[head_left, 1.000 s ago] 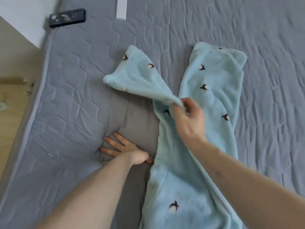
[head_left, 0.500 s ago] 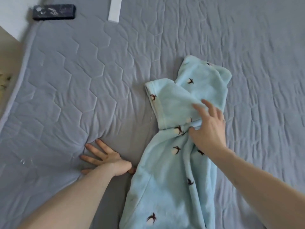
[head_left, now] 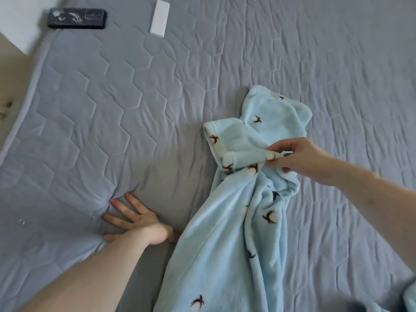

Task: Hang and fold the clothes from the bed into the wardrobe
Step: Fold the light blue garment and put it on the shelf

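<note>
We look down on a grey quilted bed cover that fills most of the frame. A pale blue fleece garment with small dark-and-white motifs lies on it, running from the bottom centre up to right of centre; one leg end is folded back across the other near the middle right, and the fabric bunches there.

Our right hand comes in from the right edge and pinches the folded-over fleece between thumb and fingers, the cloth slightly lifted at the pinch.

Our left hand lies flat at lower left of centre, fingers spread and straight, palm pressing the cover, holding nothing; its thumb sits just beside the garment's left edge.

At the upper left a dark rectangular phone-like object lies on the bed's edge, with a small white rectangular block to its right.
</note>
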`<action>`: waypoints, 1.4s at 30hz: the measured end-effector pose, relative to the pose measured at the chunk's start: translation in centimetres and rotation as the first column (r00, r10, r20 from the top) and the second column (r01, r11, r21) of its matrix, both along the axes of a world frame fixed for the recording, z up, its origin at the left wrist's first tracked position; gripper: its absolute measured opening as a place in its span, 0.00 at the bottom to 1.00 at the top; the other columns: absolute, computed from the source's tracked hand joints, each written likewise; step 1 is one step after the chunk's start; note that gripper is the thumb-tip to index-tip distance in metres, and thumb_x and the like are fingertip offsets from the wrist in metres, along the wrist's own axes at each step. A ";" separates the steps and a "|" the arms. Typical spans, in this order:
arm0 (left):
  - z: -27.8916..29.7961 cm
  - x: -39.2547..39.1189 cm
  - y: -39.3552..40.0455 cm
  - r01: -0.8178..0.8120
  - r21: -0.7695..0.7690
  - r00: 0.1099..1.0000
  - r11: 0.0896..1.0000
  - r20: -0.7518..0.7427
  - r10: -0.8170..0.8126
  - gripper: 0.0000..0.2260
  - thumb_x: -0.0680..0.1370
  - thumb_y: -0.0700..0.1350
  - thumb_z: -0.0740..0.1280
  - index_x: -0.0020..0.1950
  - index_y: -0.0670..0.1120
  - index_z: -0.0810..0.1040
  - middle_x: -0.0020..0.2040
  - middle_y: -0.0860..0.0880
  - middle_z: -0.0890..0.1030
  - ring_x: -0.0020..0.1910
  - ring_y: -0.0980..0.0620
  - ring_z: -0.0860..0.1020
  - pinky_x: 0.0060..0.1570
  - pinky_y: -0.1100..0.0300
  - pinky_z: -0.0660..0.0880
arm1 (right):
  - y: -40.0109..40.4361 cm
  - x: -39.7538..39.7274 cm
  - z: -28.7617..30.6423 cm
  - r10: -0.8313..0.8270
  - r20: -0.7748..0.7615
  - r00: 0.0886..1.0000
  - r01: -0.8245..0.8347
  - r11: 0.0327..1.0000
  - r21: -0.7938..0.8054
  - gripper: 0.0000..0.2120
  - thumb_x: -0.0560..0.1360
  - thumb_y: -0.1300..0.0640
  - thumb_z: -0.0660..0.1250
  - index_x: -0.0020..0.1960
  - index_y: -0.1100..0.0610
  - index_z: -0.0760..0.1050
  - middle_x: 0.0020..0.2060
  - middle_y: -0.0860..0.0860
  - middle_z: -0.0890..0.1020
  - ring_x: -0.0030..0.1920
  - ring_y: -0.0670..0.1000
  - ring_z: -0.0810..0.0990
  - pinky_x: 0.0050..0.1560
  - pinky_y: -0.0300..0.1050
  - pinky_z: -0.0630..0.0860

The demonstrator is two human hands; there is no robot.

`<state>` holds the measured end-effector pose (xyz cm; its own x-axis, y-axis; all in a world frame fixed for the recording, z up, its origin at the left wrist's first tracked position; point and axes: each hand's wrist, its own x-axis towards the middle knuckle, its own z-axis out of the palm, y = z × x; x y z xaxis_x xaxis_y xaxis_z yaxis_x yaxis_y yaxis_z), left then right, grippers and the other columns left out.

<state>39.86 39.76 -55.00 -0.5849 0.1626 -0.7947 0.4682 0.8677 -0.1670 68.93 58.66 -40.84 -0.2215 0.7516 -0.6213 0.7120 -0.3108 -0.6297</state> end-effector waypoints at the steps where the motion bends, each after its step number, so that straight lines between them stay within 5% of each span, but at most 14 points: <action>1: 0.0 -0.1 0.0 -0.001 -0.008 1.000 1.000 0.002 0.001 0.80 0.53 0.64 0.82 0.66 0.45 0.12 0.68 0.36 0.15 0.68 0.24 0.22 0.70 0.23 0.43 | 0.3 0.2 0.3 -0.022 -0.043 0.999 0.017 0.995 -0.102 0.07 0.74 0.58 0.76 0.49 0.47 0.87 0.47 0.47 0.87 0.46 0.44 0.83 0.41 0.35 0.77; 5: 0.2 -0.4 0.1 -0.001 -0.027 0.999 1.000 0.037 0.002 0.82 0.50 0.57 0.84 0.62 0.44 0.09 0.64 0.35 0.12 0.61 0.23 0.18 0.70 0.22 0.44 | 1.5 -0.2 0.2 -0.371 -0.240 0.897 0.347 0.928 -0.136 0.15 0.78 0.66 0.65 0.55 0.51 0.85 0.50 0.49 0.87 0.49 0.48 0.84 0.47 0.42 0.80; 8: 0.9 -0.4 0.2 0.011 -0.019 0.997 1.000 0.073 -0.010 0.79 0.54 0.57 0.82 0.64 0.44 0.10 0.64 0.34 0.13 0.72 0.24 0.27 0.70 0.22 0.45 | 3.8 -0.5 0.6 -0.789 -0.375 0.487 0.820 0.561 -0.115 0.13 0.76 0.66 0.64 0.53 0.52 0.83 0.42 0.49 0.85 0.39 0.48 0.83 0.34 0.39 0.80; 10: 1.3 -0.3 0.2 0.022 -0.002 0.997 1.000 0.075 -0.022 0.76 0.57 0.56 0.81 0.64 0.43 0.11 0.65 0.34 0.13 0.73 0.24 0.28 0.71 0.22 0.45 | 4.6 0.1 0.4 -0.875 -0.305 0.375 0.891 0.431 -0.143 0.10 0.77 0.61 0.65 0.56 0.52 0.81 0.45 0.51 0.84 0.42 0.49 0.84 0.33 0.42 0.82; 13: 1.6 -0.2 0.2 0.039 0.009 0.998 0.999 0.056 -0.040 0.74 0.59 0.55 0.80 0.66 0.43 0.12 0.67 0.34 0.15 0.73 0.23 0.29 0.72 0.24 0.48 | 3.2 0.7 -0.6 -0.903 -0.119 0.413 0.890 0.428 -0.155 0.16 0.80 0.43 0.64 0.63 0.52 0.73 0.50 0.49 0.79 0.47 0.52 0.81 0.41 0.48 0.82; 15: 1.6 -0.1 0.2 0.044 0.018 0.998 0.999 0.051 -0.045 0.74 0.60 0.56 0.80 0.67 0.43 0.13 0.68 0.34 0.16 0.73 0.23 0.30 0.72 0.25 0.48 | 0.7 0.3 -2.0 -0.855 0.000 0.519 0.855 0.519 0.015 0.27 0.76 0.38 0.67 0.69 0.53 0.70 0.59 0.52 0.77 0.54 0.55 0.80 0.52 0.52 0.81; 19: 0.7 -0.3 0.1 0.032 0.024 0.999 0.999 0.032 -0.033 0.75 0.58 0.57 0.80 0.64 0.43 0.11 0.68 0.35 0.16 0.74 0.24 0.30 0.72 0.24 0.48 | -8.2 -1.7 -4.2 -0.298 0.248 0.922 0.184 0.900 0.396 0.34 0.71 0.42 0.72 0.73 0.46 0.66 0.71 0.50 0.65 0.71 0.57 0.67 0.70 0.58 0.71; 22: -0.7 -0.7 -0.1 0.009 0.034 0.999 0.999 0.050 -0.011 0.76 0.55 0.57 0.80 0.62 0.45 0.10 0.61 0.36 0.11 0.71 0.25 0.25 0.71 0.23 0.44 | -14.3 -1.1 -6.7 -0.035 0.435 0.900 -0.100 0.954 0.283 0.30 0.78 0.39 0.62 0.77 0.43 0.61 0.76 0.47 0.61 0.76 0.56 0.61 0.74 0.59 0.64; 28: -2.6 -1.5 -0.6 0.005 0.032 1.000 0.999 0.029 -0.006 0.79 0.46 0.57 0.80 0.71 0.49 0.17 0.57 0.37 0.09 0.54 0.22 0.15 0.64 0.22 0.37 | -21.4 3.1 -9.2 -0.188 0.437 0.880 0.131 0.979 0.156 0.28 0.83 0.48 0.53 0.82 0.48 0.54 0.81 0.46 0.57 0.80 0.54 0.55 0.77 0.60 0.58; 31: -1.5 -1.0 -1.7 0.075 0.101 0.996 0.992 -0.063 -0.069 0.76 0.51 0.59 0.79 0.70 0.51 0.16 0.67 0.41 0.13 0.66 0.25 0.20 0.68 0.24 0.39 | -24.3 3.1 -9.0 -0.204 0.397 0.895 0.167 0.978 0.128 0.25 0.83 0.51 0.54 0.80 0.52 0.60 0.81 0.50 0.59 0.80 0.56 0.57 0.78 0.56 0.58; 37: 0.9 -1.2 -9.5 0.359 0.325 0.931 0.875 -0.057 -0.361 0.66 0.61 0.80 0.66 0.78 0.52 0.26 0.78 0.48 0.24 0.78 0.41 0.28 0.75 0.39 0.34 | -34.7 1.1 -6.6 -0.351 0.343 0.871 0.336 0.936 0.106 0.42 0.75 0.29 0.61 0.80 0.51 0.56 0.75 0.50 0.64 0.75 0.56 0.65 0.72 0.56 0.66; 39: 1.6 -1.1 -13.1 0.424 0.419 0.897 0.803 -0.072 -0.436 0.55 0.71 0.75 0.64 0.82 0.51 0.34 0.81 0.48 0.31 0.81 0.45 0.33 0.79 0.45 0.36 | -39.1 0.7 -6.7 -0.346 0.372 0.862 0.339 0.937 0.085 0.34 0.74 0.33 0.66 0.73 0.50 0.64 0.68 0.48 0.70 0.69 0.56 0.70 0.65 0.55 0.71; 41: 2.6 -0.5 -17.3 0.385 0.547 0.895 0.743 -0.026 -0.445 0.43 0.78 0.64 0.65 0.84 0.50 0.46 0.84 0.49 0.41 0.82 0.48 0.41 0.80 0.48 0.43 | -42.7 0.8 -7.0 -0.453 0.327 0.829 0.447 0.889 0.099 0.10 0.79 0.42 0.65 0.54 0.48 0.73 0.55 0.49 0.79 0.57 0.57 0.77 0.55 0.54 0.75; 42: 3.4 0.1 -19.6 0.320 0.599 0.905 0.734 0.036 -0.424 0.38 0.79 0.59 0.65 0.83 0.49 0.52 0.84 0.50 0.47 0.82 0.49 0.45 0.80 0.49 0.47 | -44.1 1.1 -6.9 -0.518 0.321 0.793 0.519 0.850 0.091 0.08 0.80 0.46 0.63 0.46 0.48 0.73 0.48 0.49 0.80 0.52 0.58 0.78 0.51 0.53 0.76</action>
<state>39.93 20.18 -51.60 -0.2546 0.7891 -0.5590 0.7480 0.5271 0.4033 70.04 14.53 -47.77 0.4126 0.6950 -0.5888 0.6047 -0.6924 -0.3936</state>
